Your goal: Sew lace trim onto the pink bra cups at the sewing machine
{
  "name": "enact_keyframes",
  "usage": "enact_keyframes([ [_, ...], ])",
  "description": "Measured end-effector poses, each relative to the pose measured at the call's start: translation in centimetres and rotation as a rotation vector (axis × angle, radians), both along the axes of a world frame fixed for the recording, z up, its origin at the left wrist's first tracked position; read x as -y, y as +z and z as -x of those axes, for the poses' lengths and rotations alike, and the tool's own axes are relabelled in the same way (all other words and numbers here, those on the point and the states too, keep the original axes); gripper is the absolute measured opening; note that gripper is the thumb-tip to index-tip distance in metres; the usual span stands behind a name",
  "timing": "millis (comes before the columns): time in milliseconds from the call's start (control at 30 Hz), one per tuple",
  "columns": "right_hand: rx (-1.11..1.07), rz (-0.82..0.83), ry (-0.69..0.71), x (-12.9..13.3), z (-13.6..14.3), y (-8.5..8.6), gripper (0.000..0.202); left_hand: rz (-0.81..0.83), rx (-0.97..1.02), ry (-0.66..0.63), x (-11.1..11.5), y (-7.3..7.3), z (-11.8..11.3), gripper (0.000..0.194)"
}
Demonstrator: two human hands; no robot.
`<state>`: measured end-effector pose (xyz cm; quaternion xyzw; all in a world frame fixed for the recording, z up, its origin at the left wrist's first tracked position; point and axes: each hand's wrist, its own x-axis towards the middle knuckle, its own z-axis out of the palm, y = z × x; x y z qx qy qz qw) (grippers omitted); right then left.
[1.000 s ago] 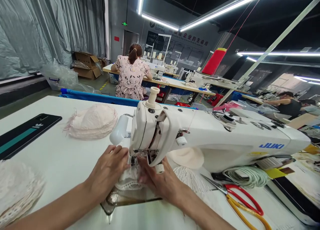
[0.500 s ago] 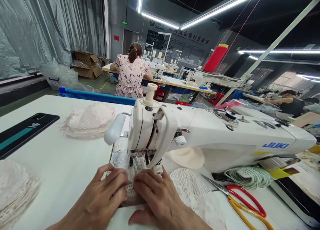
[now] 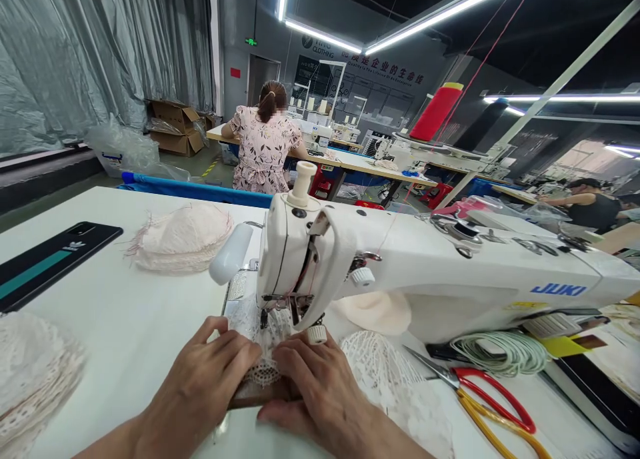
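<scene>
Lace piece (image 3: 265,374), white, one: lying flat between your two hands, just before the needle area of the sewing machine (image 3: 400,272). Handling, as judged: light, limp, soft; apt to slide and pucker; openwork likely to snag. Best hold: flat fingertips on either side, clear of the needle.

Left hand (image 3: 203,372): yours, fingers bent, tips at the lace's left side; pinching or merely pressing, cannot tell.

Right hand (image 3: 320,379): yours, fingers curled over its right side, thumb spread; grip likewise cannot be told.

Counter (image 3: 135,339): white, smooth; carries a pale cloth stack (image 3: 183,239), black phone (image 3: 55,266), scissors (image 3: 495,406), coiled cord (image 3: 500,352).

Room: workshop, strip lights, silvery curtain (image 3: 100,59), co-worker (image 3: 265,146) seated ahead of you.
</scene>
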<state>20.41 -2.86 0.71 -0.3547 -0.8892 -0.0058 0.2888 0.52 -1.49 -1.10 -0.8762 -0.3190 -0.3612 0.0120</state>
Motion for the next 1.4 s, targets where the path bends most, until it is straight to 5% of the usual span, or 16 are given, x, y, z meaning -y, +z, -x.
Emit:
enact_keyframes([
  [167, 0.048, -0.049, -0.041, -0.3, 0.1, -0.3, 0.022, -0.108, -0.070, 0.024, -0.4, 0.5, -0.5, 0.022],
  [400, 0.027, -0.053, -0.018, 0.1, 0.0, -0.3, 0.016, -0.150, -0.066, 0.051, 0.5, 0.6, -0.7, 0.035],
  [1033, 0.095, -0.012, 0.084, -0.1, -0.6, 0.3, 0.024, -0.183, -0.104, 0.038, 1.3, -2.6, 0.2, 0.031],
  [1400, 0.078, -0.092, 0.098, -0.3, -0.6, -0.2, 0.016, -0.195, -0.112, 0.042, 1.3, -1.7, 0.1, 0.032],
])
